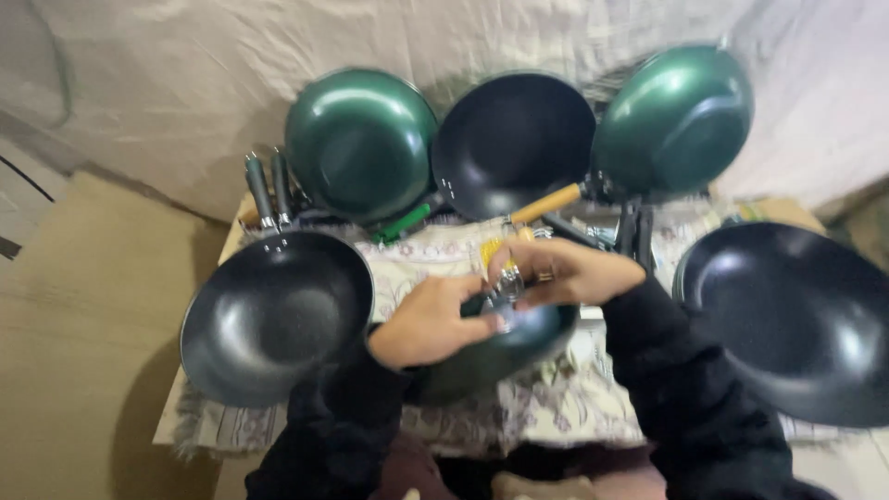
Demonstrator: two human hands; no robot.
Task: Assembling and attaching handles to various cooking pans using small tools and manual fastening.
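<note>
Head view: left hand (pixel 428 322) and right hand (pixel 565 271) both close on a small metal fitting (pixel 505 294) over a green wok (pixel 491 356), steadying it. Finished woks (pixel 278 315) ring the patterned cloth (pixel 556 407), leaving the centre free.

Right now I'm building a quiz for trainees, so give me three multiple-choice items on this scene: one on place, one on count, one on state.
1. Where are both hands?
A. over the middle pan
B. inside the far-left pan
C. on the floor

2. How many pans show a green underside?
A. none
B. two
C. five

3. The light wooden handle is
A. snapped in two
B. fixed to a pan
C. lying loose

Key: 1 A, left hand and right hand meet over the middle pan. 2 B, the left green pan and right green pan. 3 B, the wooden handle joins the black pan.
</note>
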